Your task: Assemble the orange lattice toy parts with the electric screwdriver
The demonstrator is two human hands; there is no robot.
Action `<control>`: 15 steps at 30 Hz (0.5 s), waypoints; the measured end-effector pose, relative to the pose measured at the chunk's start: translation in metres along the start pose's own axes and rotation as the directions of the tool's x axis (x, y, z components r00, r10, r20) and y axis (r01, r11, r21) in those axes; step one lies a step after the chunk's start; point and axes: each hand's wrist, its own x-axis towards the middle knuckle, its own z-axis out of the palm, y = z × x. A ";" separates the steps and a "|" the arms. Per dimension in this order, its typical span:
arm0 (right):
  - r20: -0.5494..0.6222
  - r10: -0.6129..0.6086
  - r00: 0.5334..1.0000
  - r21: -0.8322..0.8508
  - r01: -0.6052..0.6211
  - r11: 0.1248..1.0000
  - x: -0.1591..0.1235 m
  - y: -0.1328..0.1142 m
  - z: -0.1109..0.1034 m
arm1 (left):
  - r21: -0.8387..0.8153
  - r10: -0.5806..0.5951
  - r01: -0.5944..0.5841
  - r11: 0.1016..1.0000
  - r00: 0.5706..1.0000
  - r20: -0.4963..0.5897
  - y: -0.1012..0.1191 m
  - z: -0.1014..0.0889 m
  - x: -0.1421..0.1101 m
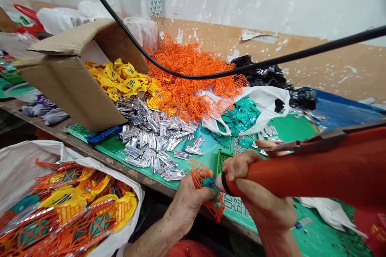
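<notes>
My left hand (188, 202) is closed around an orange lattice plastic part (202, 180) with a teal piece set in it, held at the table's front edge. My right hand (256, 186) grips a large orange powered screwdriver (316, 168), whose tip presses against the teal piece. The tool's black cable (193, 74) arcs overhead across the view. Just behind my hands lie a small green grid tray (221, 160) and a heap of silver metal pieces (153, 138).
On the green mat (289, 128) sit piles of orange lattice parts (193, 76), yellow parts (120, 78), teal pieces on a white bag (241, 114) and black parts (271, 74). A tipped cardboard box (66, 84) stands left. A white bag of assembled parts (66, 204) is bottom left.
</notes>
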 end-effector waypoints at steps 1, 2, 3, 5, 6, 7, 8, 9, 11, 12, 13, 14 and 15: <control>0.009 0.005 1.000 0.015 -0.005 1.000 0.000 0.000 0.000 | 0.010 0.003 -0.003 1.000 1.000 0.005 0.001 0.000 -0.001; 0.011 0.004 1.000 0.026 -0.004 1.000 0.000 0.000 0.000 | 0.019 0.006 -0.006 1.000 1.000 0.013 0.001 0.000 -0.001; 0.014 -0.007 1.000 0.029 0.006 1.000 0.001 0.000 0.000 | 0.026 0.007 -0.007 1.000 1.000 0.020 0.002 0.000 -0.002; 0.006 -0.020 1.000 0.019 0.020 1.000 0.002 -0.001 0.001 | 0.035 -0.001 -0.001 0.999 0.999 0.032 0.003 -0.001 -0.003; 0.014 -0.021 1.000 0.016 0.021 1.000 0.003 -0.003 0.002 | 0.034 -0.006 0.004 0.999 0.999 0.039 0.004 -0.001 -0.003; 0.023 -0.019 1.000 0.019 0.018 1.000 0.004 -0.004 0.002 | 0.029 -0.008 0.007 1.000 0.999 0.050 0.004 -0.001 -0.003; 0.027 -0.017 0.999 0.034 0.016 0.999 0.004 -0.006 0.003 | 0.019 -0.007 0.005 1.000 0.998 0.065 0.005 -0.001 -0.004; 0.022 -0.020 1.000 0.059 0.018 0.998 0.005 -0.009 0.004 | 0.007 0.001 -0.002 1.000 0.996 0.090 0.006 -0.002 -0.004; -0.014 -0.043 0.999 0.114 0.045 0.992 0.008 -0.014 0.003 | -0.023 0.029 -0.025 0.999 0.988 0.151 0.007 -0.003 -0.005; -0.047 -0.059 0.997 0.131 0.065 0.989 0.010 -0.017 0.002 | -0.037 0.042 -0.036 0.999 0.983 0.180 0.008 -0.004 -0.005; -0.075 -0.071 0.995 0.136 0.080 0.987 0.013 -0.020 0.000 | -0.045 0.055 -0.046 0.998 0.977 0.206 0.008 -0.005 -0.005; -0.104 -0.086 0.991 0.131 0.099 0.986 0.017 -0.022 -0.003 | -0.045 0.063 -0.054 0.998 0.972 0.225 0.009 -0.006 -0.006; -0.136 -0.102 0.986 0.118 0.118 0.986 0.022 -0.023 -0.006 | -0.034 0.065 -0.059 0.998 0.971 0.230 0.009 -0.007 -0.006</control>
